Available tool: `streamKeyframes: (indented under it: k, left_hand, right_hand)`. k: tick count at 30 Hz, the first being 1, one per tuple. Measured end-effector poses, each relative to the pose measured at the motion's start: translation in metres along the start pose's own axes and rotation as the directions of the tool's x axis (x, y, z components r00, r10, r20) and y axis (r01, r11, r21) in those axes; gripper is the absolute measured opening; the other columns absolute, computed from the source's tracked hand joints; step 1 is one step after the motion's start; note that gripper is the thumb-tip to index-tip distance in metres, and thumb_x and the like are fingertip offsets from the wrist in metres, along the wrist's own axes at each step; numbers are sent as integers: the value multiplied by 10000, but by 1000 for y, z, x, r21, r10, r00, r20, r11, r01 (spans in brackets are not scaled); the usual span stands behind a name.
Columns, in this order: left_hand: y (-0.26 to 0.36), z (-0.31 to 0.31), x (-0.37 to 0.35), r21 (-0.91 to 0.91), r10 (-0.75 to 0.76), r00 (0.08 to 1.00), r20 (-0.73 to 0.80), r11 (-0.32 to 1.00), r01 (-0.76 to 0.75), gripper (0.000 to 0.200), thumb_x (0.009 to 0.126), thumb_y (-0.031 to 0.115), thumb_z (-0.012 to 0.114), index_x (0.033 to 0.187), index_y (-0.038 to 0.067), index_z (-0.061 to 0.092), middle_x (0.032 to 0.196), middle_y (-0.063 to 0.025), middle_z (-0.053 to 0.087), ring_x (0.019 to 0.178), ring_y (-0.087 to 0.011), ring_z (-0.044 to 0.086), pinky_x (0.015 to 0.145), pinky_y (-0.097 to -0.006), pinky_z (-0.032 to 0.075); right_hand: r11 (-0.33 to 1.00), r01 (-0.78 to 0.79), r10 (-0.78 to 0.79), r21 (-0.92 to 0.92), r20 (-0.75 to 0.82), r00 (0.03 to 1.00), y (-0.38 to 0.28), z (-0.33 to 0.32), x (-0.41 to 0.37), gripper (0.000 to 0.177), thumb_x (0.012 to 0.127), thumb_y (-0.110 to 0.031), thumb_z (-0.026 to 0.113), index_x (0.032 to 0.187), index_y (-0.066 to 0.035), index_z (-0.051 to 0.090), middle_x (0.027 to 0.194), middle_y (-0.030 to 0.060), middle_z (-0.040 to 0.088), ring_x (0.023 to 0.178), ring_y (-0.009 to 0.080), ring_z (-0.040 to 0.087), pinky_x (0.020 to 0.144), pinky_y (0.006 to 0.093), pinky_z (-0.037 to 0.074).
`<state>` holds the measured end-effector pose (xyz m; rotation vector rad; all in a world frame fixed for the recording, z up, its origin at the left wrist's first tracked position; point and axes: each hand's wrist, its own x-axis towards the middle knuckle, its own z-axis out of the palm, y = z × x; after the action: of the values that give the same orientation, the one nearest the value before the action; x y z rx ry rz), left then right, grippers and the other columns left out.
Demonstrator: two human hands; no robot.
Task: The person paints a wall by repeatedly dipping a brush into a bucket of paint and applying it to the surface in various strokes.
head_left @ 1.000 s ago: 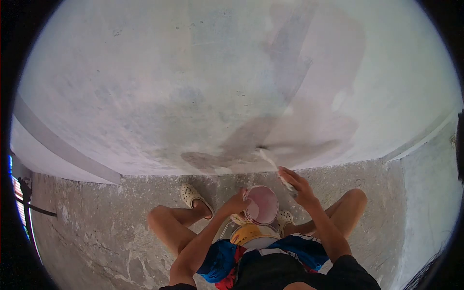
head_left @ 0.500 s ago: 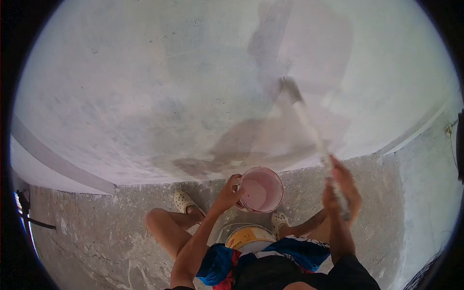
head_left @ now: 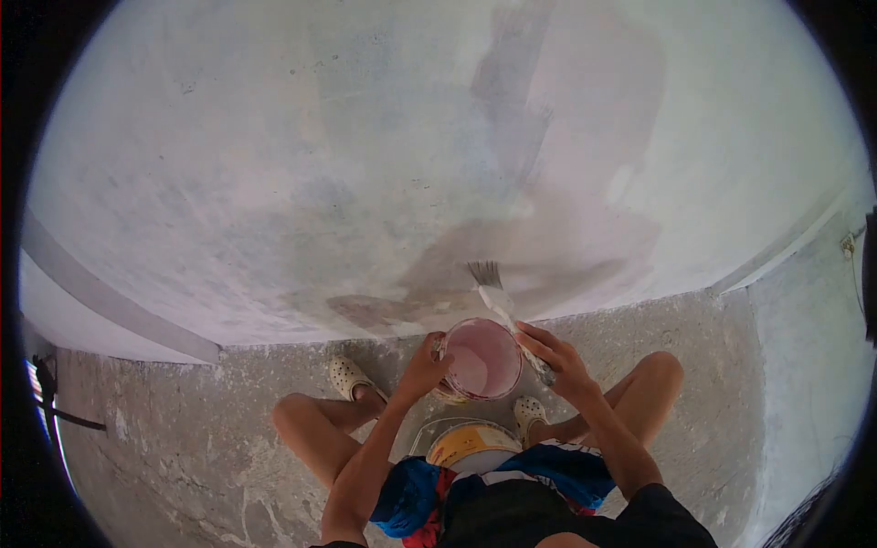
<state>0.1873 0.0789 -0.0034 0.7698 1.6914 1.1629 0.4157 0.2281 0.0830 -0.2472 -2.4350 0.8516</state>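
My left hand (head_left: pixel 426 366) grips the left rim of a small paint bucket (head_left: pixel 510 365), which is tilted and has pinkish-white paint (head_left: pixel 469 367) inside. On the other side, my right hand (head_left: pixel 559 363) is closed around the handle of a paintbrush (head_left: pixel 496 300). The brush's dark bristles point up and to the left, above the bucket, overlapping the lower wall (head_left: pixel 365 183) in this view. Its handle passes close by the bucket's right rim. Darker patches and shadows mark the pale wall around the brush.
Below the bucket, a larger yellow-and-white bucket (head_left: pixel 472 442) with a wire handle stands between my legs. Cream clogs (head_left: pixel 349 378) are on my feet on the rough concrete floor (head_left: pixel 247 438). A second wall (head_left: pixel 808 365) rises at the right, and a ledge (head_left: pixel 110 306) runs along the left.
My right hand has moved down and left, bringing the brush from higher on the wall to just above the small bucket. The bucket has shifted slightly left in my left hand.
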Motion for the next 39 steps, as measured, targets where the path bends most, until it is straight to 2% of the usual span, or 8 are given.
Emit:
streamKeyframes:
  k: [3,9,18,20,27,33,36,39]
  left_hand:
    - [5,-2,-2,153,25,999,-30,988,-20,493,854,159,584,1302,59,405,840,-166,616,717,-219,631,634,-347,494]
    - [19,-3,-11,-154,-28,999,21,988,31,491,907,114,517,1365,98,339,868,-148,604,754,-205,632,582,-348,569]
    - [23,2,-8,-100,137,989,59,986,-131,573,898,63,512,1422,120,288,974,-145,558,825,-236,627,589,-357,608]
    - [18,1,-6,31,328,943,49,944,-330,598,894,56,520,1438,102,278,1001,-143,566,876,-219,604,616,-346,603]
    - [13,6,0,-107,280,956,90,957,-270,626,923,42,508,1476,110,224,1213,-182,527,1002,-231,567,756,-336,537]
    - [30,4,-5,-98,209,976,59,974,-202,625,907,20,493,1472,123,245,1176,-184,553,985,-224,576,751,-329,547]
    - [29,6,-3,-96,272,962,20,958,-269,630,876,-2,500,1455,70,265,1016,-135,569,807,-188,599,594,-317,565]
    - [29,8,0,-58,290,957,4,955,-290,623,866,-1,509,1444,54,285,951,-120,565,779,-176,586,578,-312,560]
  right_hand:
    - [999,-35,35,0,-2,999,-10,0,-5,484,796,-28,684,1260,-79,556,1265,174,565,1040,322,631,843,362,523]
    - [970,-180,201,165,-125,972,-47,-22,-11,424,812,-12,684,1216,-103,595,1205,149,615,1075,269,624,879,363,516]
    - [965,-253,245,64,104,964,-26,13,-26,419,792,23,674,1187,-94,605,1187,137,626,1014,289,646,853,343,517]
    - [961,-274,269,28,109,957,-25,19,-26,443,784,27,660,1201,-109,597,1211,139,606,1035,325,626,867,354,507]
    - [943,-326,304,64,235,923,-25,26,-32,662,677,122,597,1288,-122,521,1357,121,494,1171,346,532,953,418,464]
    - [947,-283,289,154,-16,957,-20,27,-34,315,852,-28,634,1163,-59,601,1104,139,653,958,247,664,811,340,519]
    - [896,-429,432,113,-2,902,-17,15,-36,233,902,-74,609,1117,15,596,1016,144,670,881,201,681,749,304,536]
    - [705,-463,618,537,-144,773,-14,7,-35,224,925,-107,592,1087,48,590,943,138,660,868,184,665,777,316,564]
